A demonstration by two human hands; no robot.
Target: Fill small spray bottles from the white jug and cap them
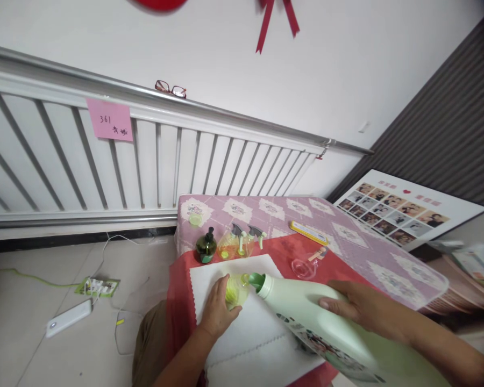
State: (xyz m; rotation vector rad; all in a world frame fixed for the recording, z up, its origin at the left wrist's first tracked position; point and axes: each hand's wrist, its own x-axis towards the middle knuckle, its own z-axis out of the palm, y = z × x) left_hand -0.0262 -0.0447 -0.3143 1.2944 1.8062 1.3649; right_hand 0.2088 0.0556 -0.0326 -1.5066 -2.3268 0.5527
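My left hand point(218, 309) is closed round a small see-through yellow bottle point(237, 291), tilted with its open neck to the right. In my right hand point(353, 306) is a large pale green detergent jug point(310, 306), tipped so that its green spout point(257, 280) meets the small bottle's neck. Whether liquid is flowing I cannot make out. Behind the hands stand two clear spray bottles with grey triggers, one point(227, 248) with orange liquid low inside and one point(248, 245) beside it. Left of them is a dark green pump bottle point(206, 247).
White cloth point(246, 349) and red cloth point(282, 247) lie over a purple patterned table cover point(262, 209). A clear plastic ring-shaped item point(304, 267), a yellow box point(308, 233) and a pale green cap point(195, 219) rest there. A white radiator point(210, 156) runs behind; cables and a power strip point(97, 287) lie on the floor.
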